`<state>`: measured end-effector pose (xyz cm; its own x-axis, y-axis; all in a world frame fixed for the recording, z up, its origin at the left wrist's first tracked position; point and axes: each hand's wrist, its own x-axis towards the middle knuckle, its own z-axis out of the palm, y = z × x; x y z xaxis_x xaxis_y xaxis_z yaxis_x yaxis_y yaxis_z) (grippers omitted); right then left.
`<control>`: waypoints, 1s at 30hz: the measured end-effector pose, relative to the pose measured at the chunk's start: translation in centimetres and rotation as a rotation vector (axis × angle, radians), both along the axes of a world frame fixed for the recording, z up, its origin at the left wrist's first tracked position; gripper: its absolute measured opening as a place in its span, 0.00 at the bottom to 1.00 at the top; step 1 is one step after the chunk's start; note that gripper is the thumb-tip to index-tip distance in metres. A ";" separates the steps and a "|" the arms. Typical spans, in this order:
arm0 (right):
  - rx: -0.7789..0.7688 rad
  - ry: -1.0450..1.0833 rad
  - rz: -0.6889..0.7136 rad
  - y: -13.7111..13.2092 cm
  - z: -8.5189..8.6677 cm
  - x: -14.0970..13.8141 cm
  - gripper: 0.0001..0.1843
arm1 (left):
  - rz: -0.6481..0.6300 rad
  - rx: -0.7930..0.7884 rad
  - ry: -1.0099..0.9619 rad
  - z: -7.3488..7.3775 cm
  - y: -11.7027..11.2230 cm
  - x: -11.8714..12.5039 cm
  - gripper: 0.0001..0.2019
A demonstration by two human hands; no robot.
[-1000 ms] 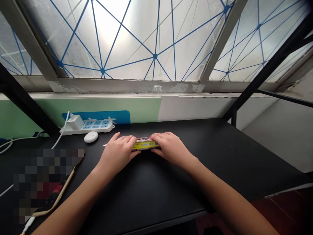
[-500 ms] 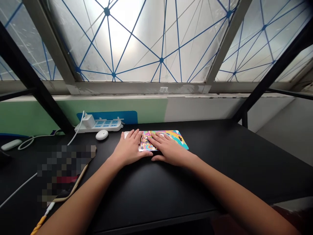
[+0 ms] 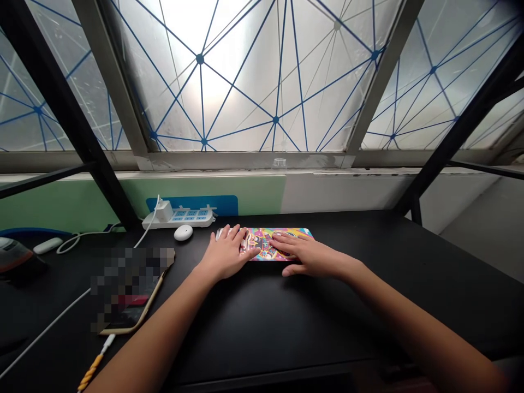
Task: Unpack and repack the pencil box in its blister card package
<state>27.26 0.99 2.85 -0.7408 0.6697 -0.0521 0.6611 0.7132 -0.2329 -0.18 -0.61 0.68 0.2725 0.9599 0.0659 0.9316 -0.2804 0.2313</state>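
A flat, rectangular pencil case or box [image 3: 264, 245] with a bright cartoon print lies face up on the black desk [image 3: 262, 322]. My left hand [image 3: 229, 254] rests on its left end with the fingers spread. My right hand [image 3: 307, 255] lies over its right part, fingers apart and pointing left. Neither hand grips it, and the hands hide much of the print.
Behind the hands are a white mouse [image 3: 183, 232] and a white power strip [image 3: 179, 218] with a plugged-in charger. A phone with a pixelated screen [image 3: 126, 289] lies left of my left forearm. White cables run along the desk's left side, below a frosted window.
The case, earlier seen as a narrow strip with a yellow edge, now lies flat with its printed face up. My hands have moved from its ends onto its top, and the view has shifted.
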 end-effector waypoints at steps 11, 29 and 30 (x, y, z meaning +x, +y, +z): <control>0.290 -0.004 -0.148 -0.8 -0.4 -0.4 0.39 | -0.046 0.016 0.010 -0.2 0.0 -0.1 0.42; 0.411 0.048 -0.249 -0.8 -4.6 5.2 0.43 | -0.031 -0.095 0.023 0.2 1.0 -2.6 0.38; 0.433 0.040 -0.288 -0.8 -4.5 5.3 0.45 | -0.027 -0.093 0.023 0.2 1.2 -3.0 0.38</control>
